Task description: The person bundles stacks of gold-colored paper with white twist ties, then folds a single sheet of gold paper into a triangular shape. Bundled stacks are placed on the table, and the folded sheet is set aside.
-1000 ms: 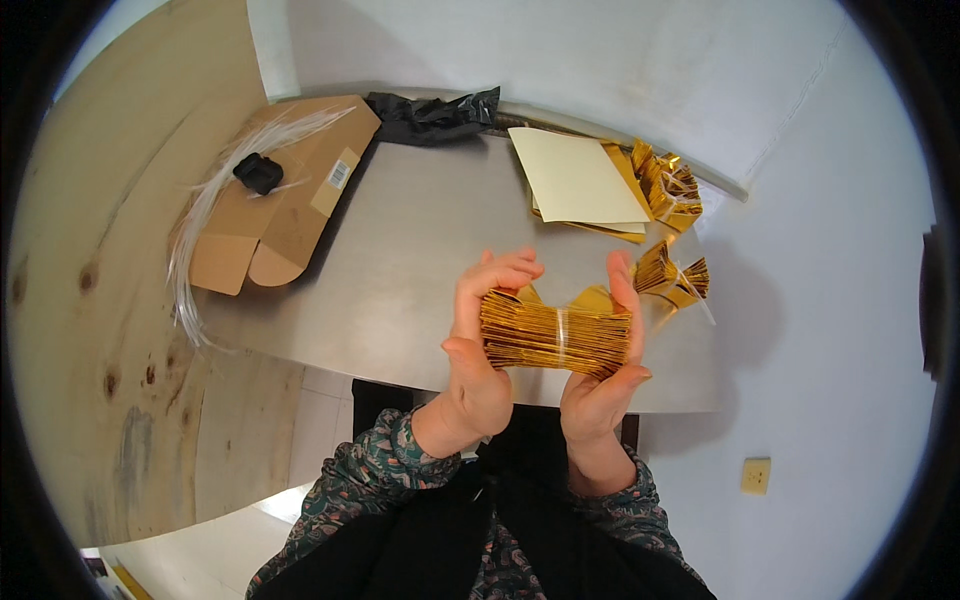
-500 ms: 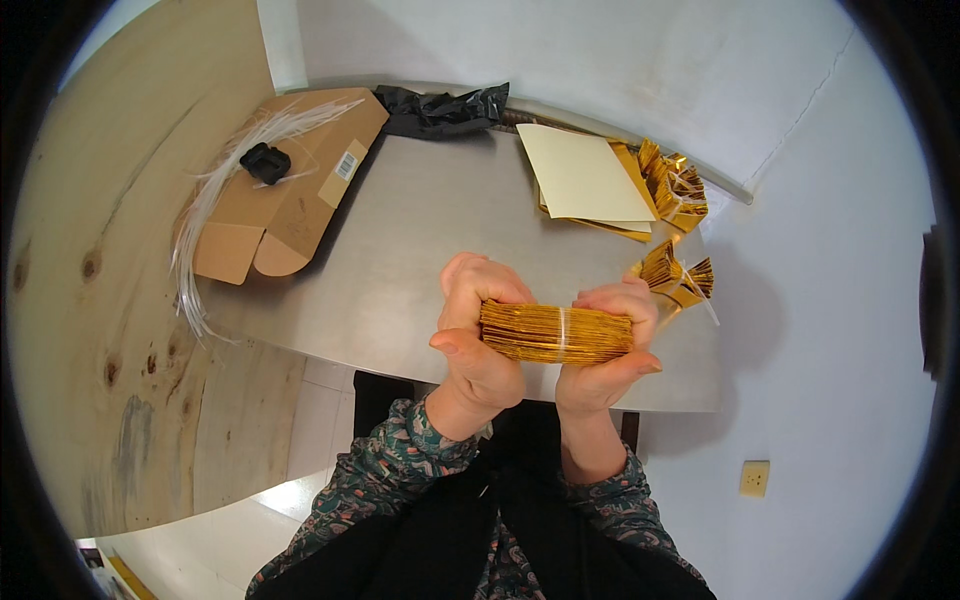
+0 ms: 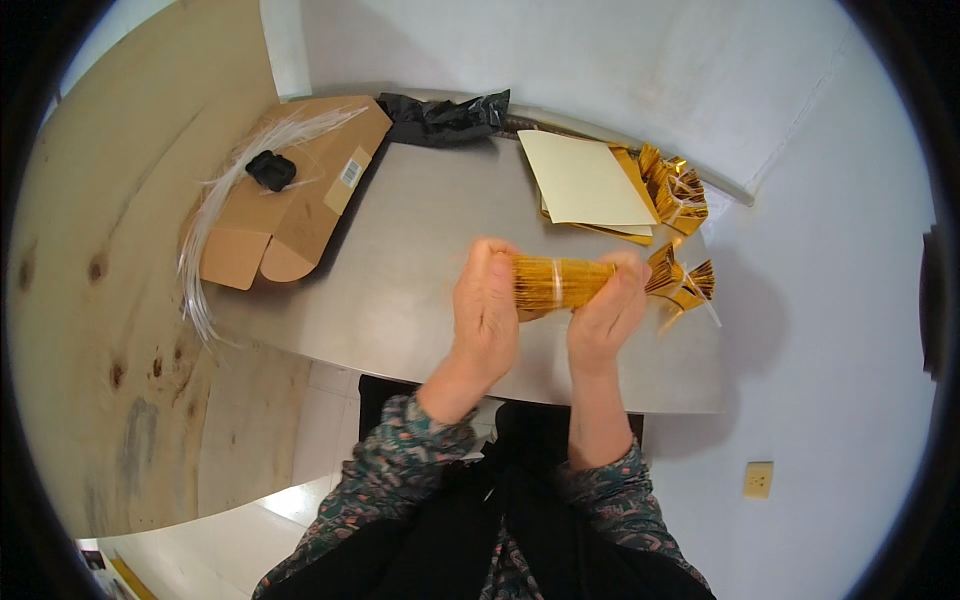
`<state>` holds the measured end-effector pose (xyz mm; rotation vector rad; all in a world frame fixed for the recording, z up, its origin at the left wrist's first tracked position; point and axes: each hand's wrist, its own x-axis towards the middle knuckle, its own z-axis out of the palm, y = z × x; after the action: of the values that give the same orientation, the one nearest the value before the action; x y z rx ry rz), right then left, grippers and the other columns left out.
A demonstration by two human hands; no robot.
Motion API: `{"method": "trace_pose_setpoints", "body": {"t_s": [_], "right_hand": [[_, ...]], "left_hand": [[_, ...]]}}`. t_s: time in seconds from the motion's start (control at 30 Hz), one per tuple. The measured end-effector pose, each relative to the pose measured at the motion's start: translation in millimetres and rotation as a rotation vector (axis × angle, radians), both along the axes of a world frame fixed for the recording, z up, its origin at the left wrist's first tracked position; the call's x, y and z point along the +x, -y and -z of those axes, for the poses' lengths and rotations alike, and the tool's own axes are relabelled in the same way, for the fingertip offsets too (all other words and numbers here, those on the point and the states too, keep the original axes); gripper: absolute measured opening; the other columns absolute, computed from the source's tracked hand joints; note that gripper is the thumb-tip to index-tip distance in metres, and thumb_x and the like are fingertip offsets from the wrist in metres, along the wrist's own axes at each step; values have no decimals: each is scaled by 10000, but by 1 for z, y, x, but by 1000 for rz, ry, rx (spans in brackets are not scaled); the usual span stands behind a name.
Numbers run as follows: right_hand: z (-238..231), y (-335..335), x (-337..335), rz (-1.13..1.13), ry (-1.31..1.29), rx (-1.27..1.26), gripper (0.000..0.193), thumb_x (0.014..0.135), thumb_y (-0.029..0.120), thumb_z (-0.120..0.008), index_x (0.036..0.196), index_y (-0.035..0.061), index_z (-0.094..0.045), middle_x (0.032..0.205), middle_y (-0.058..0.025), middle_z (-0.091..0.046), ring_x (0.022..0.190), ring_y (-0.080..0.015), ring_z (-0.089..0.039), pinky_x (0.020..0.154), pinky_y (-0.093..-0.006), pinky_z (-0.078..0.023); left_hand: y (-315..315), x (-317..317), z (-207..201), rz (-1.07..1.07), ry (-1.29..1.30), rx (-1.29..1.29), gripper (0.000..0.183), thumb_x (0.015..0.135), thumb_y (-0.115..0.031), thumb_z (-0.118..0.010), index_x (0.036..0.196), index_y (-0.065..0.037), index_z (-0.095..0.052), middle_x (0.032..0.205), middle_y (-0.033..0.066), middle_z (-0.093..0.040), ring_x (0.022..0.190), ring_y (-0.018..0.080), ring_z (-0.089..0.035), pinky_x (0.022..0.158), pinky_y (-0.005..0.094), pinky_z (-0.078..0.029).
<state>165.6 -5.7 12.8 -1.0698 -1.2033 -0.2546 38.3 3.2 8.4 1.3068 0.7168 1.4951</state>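
Observation:
Both my hands grip a thick bundle of folded gold paper (image 3: 540, 283) above the table. A narrow pale tie circles its middle. My left hand (image 3: 487, 298) is closed round the bundle's left end, and my right hand (image 3: 610, 305) round its right end. Motion smears the right fingers a little. Just right of my right hand lies a similar gold paper bundle (image 3: 680, 278), fanned out at both ends and tied at its waist. Behind it sits another fanned gold bundle (image 3: 675, 190), with white tie ends showing.
Cream and gold sheets (image 3: 585, 180) lie stacked at the back right of the metal table (image 3: 400, 250). At the left, a cardboard box (image 3: 290, 215) bears a hank of clear plastic strips (image 3: 215, 215) and a black object (image 3: 271, 170). Black plastic (image 3: 445, 117) lies along the back edge.
Both hands have lifted away from me with the gold bundle and rolled over, so their backs now show more. The bundle's folded edges have turned, and its right end is more covered.

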Motion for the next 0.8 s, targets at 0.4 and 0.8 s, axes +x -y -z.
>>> {"method": "trace_pose_setpoints", "body": {"t_s": [0.4,0.8], "right_hand": [[-31,-4,18,-79,368,-195,426,1078,336,-555,738,80,-550,658,-79,-545,635,-282,-519,764,-381,-365],[-41,-1,22,-14,535,-423,302,1042,318,-607,938,43,-673,830,-141,-698,768,-283,-648,886,-413,-443]], "left_hand": [[-17,-51,-58,375,-860,350,641,866,-300,-843,1366,17,-596,1163,205,-694,1078,363,-670,927,410,-531],[-26,-38,4,432,-412,-24,480,980,-265,-743,1334,29,-606,1149,118,-721,1059,214,-687,938,325,-521]]}}
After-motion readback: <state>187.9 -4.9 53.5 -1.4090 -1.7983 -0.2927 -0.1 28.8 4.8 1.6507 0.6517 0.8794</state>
